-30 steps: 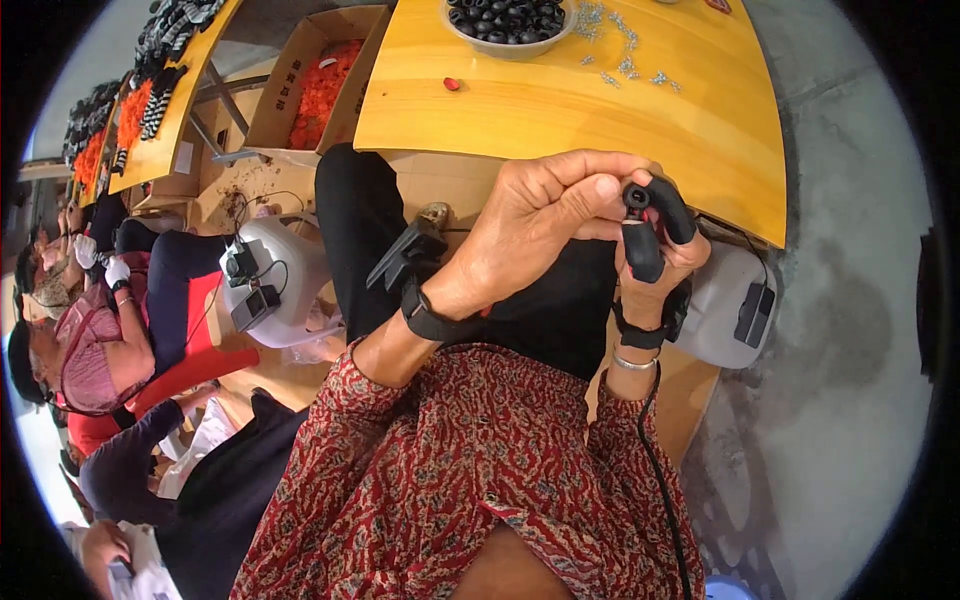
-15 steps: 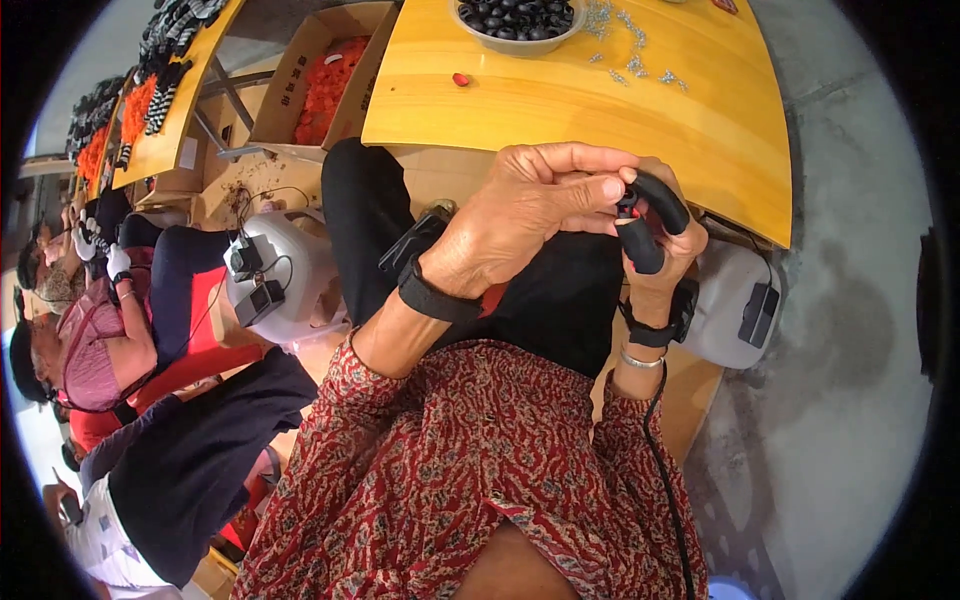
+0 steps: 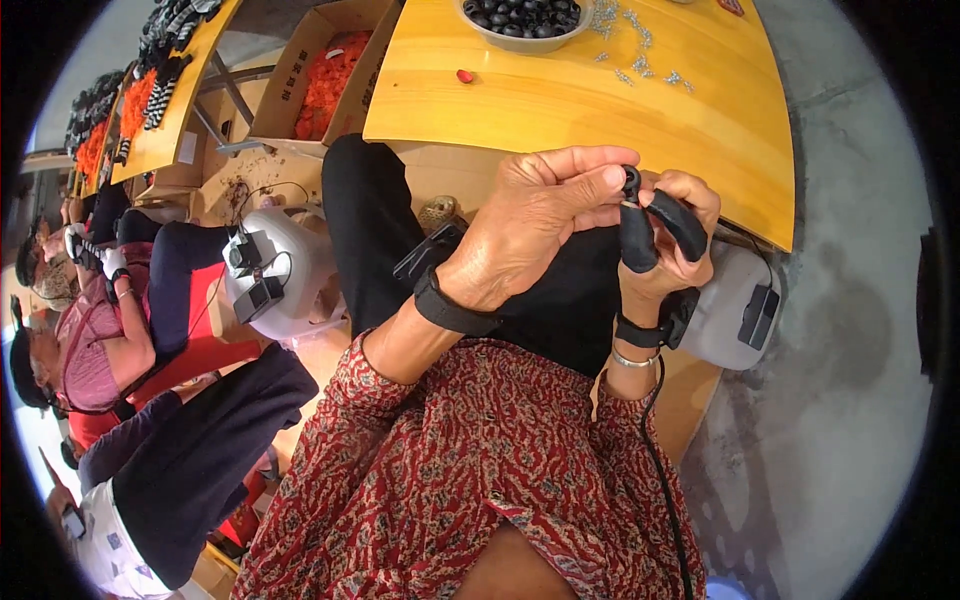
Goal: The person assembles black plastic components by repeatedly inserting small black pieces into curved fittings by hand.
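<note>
My left hand point(image 3: 535, 215) is closed, its thumb and forefinger pinching a small black ring-shaped piece point(image 3: 631, 182). My right hand point(image 3: 680, 230) is closed up to it from the right, its fingertips at the ring's lower side. Two black curved tubes lie along the right thumb and forefinger. They look like finger sleeves, with a bit of fingertip showing at the end of the left one. Both hands are raised over my lap, near the table's front edge. What sits between the right fingertips is partly hidden.
On the yellow table point(image 3: 560, 110) stand a bowl point(image 3: 530, 43) of round black pieces, scattered small silvery parts point(image 3: 640, 55) and a small red piece point(image 3: 465, 76). A cardboard box point(image 3: 370, 90) holds orange-red material. Several people sit at left. A cable point(image 3: 655, 450) hangs from my right wrist.
My right hand has turned and dropped slightly, and the black tubes now point more downward. More of the ring shows at my left fingertips. My left hand has shifted slightly.
</note>
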Motion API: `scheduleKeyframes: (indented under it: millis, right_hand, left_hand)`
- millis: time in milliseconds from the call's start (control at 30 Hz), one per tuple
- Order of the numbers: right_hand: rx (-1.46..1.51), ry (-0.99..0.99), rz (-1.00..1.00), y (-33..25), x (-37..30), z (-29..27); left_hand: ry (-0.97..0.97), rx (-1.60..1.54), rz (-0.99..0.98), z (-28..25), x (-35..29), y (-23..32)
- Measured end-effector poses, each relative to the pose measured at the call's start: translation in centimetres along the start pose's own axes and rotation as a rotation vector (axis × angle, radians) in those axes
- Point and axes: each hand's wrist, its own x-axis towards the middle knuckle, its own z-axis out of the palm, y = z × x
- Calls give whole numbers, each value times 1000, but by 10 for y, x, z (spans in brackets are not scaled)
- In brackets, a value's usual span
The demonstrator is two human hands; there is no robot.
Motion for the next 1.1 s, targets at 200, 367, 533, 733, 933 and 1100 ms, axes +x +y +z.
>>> scheduleKeyframes:
  millis: [200,367,533,733,933,1100]
  right_hand:
    - [-124,12,-42,-1,-4,1]
    - [-266,-12,-141,2,-5,-1]
    - [-302,17,-109,-1,-6,0]
    - [-398,-58,-153,-3,-2,-4]
    - [-297,68,-9,0,-9,3]
    - [-276,152,130,1,-19,10]
  left_hand:
    - [38,26,45,-1,-1,0]
    - [46,6,68,0,-1,-2]
    - [55,35,93,1,-1,-2]
    - [56,84,95,0,-2,-1]
    - [77,17,138,2,1,-11]
    - [100,30,156,3,1,-12]
